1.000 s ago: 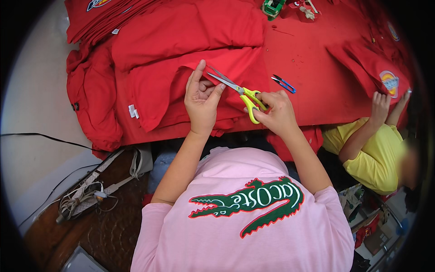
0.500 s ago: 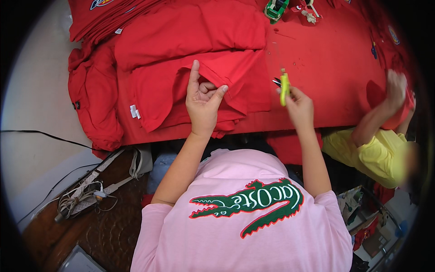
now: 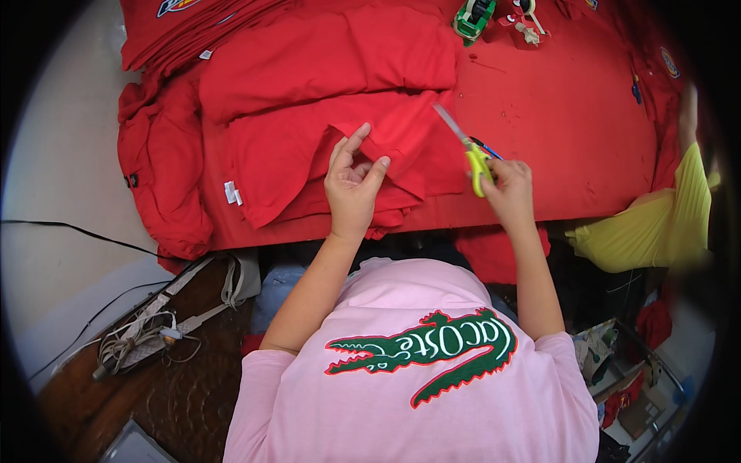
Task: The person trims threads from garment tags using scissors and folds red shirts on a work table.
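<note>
My left hand [image 3: 353,189] is at the raised edge of a red garment [image 3: 266,166], its thumb and fingers curled around the hem. Beneath that hem the cloth opens in a fold, and a white label shows at the garment's left side. To the right, my right hand [image 3: 509,189] grips yellow-green scissors [image 3: 477,166] by the handle. A silver blade points away and to the left, over the garment's right part. A thin blue-and-black thing [image 3: 486,148] shows beside the scissors; I cannot tell whether it is held or lying there.
More red garments [image 3: 332,54] lie folded behind, with a bunched one [image 3: 158,162] at the left table edge. A green tape dispenser-like tool [image 3: 472,19] stands at the back of the red table [image 3: 571,139]. A co-worker's yellow sleeve [image 3: 633,231] is at right; cables [image 3: 143,343] lie lower left.
The scissors have swung so that a long blade now points toward the garment. My left index finger has bent down from pointing up. The co-worker at right has moved, arm now stretched away.
</note>
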{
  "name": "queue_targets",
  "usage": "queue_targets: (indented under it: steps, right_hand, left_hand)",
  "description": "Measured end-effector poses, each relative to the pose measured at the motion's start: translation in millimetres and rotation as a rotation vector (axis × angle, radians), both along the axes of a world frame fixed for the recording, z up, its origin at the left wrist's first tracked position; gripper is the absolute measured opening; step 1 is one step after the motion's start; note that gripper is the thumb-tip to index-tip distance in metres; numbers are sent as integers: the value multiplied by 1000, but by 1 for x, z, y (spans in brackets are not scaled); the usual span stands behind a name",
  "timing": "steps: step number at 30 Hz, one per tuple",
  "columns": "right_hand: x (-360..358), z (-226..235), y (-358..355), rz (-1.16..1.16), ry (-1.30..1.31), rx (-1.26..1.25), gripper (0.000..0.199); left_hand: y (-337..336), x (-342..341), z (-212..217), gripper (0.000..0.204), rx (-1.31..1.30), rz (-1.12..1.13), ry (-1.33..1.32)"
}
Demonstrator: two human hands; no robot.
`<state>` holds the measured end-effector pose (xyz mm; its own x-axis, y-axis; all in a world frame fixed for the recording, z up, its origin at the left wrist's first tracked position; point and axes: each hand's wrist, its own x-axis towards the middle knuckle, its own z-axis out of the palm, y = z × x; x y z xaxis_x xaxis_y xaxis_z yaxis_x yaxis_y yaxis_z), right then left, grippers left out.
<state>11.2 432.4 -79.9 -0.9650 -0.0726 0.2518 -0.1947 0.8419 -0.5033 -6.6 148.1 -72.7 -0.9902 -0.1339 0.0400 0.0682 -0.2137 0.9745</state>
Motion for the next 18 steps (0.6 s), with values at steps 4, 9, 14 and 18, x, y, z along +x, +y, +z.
queue_targets:
  steps: [4,9,14,18]
  right_hand:
    - [5,25,-43,126,-83,-51,26]
    - [9,32,-60,208,-35,-47,31]
    - [7,31,-66,232,-59,-48,33]
    - [1,34,-70,263,-78,-52,33]
  left_hand:
    - [-6,2,-12,51,13,52,-30]
    - [-4,0,6,52,-7,40,39]
    - [-3,-2,8,62,36,27,97]
    - [-4,-1,9,68,-8,6,111]
